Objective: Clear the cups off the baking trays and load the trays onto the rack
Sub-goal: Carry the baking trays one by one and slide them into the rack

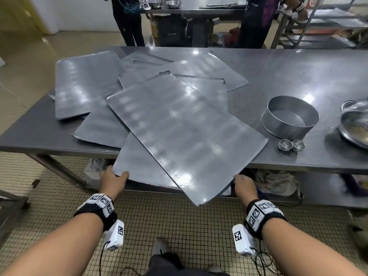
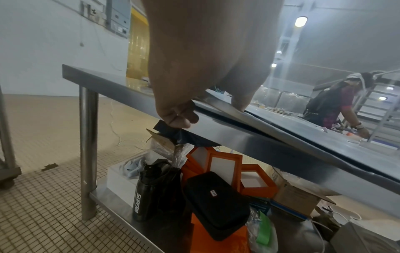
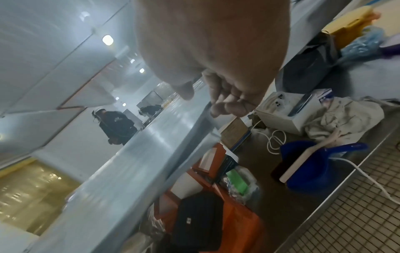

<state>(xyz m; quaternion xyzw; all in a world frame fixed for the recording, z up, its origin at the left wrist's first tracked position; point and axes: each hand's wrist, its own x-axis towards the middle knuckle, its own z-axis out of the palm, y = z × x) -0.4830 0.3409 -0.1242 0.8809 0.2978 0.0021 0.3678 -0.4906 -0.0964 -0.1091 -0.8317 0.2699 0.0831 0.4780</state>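
Note:
Several flat grey baking trays lie piled across the steel table [image 1: 298, 72]. The top tray [image 1: 179, 132] sits slantwise and overhangs the front edge, resting on a lower tray [image 1: 139, 166] that also sticks out. My left hand [image 1: 113, 178] grips the lower tray's near left corner, thumb [image 2: 240, 102] on top and fingers [image 2: 177, 118] curled beneath. At the near right corner of these trays my right hand [image 1: 243, 184] grips the edge, with its fingers [image 3: 229, 106] curled under. Two small steel cups [image 1: 291, 145] stand on the bare table, off the trays.
A round cake tin [image 1: 289, 116] stands behind the cups and a steel bowl [image 1: 356, 124] at the right edge. A tray rack [image 1: 318, 22] is at the back right. Two people stand beyond the table. Bags and boxes [image 2: 216, 205] fill the lower shelf.

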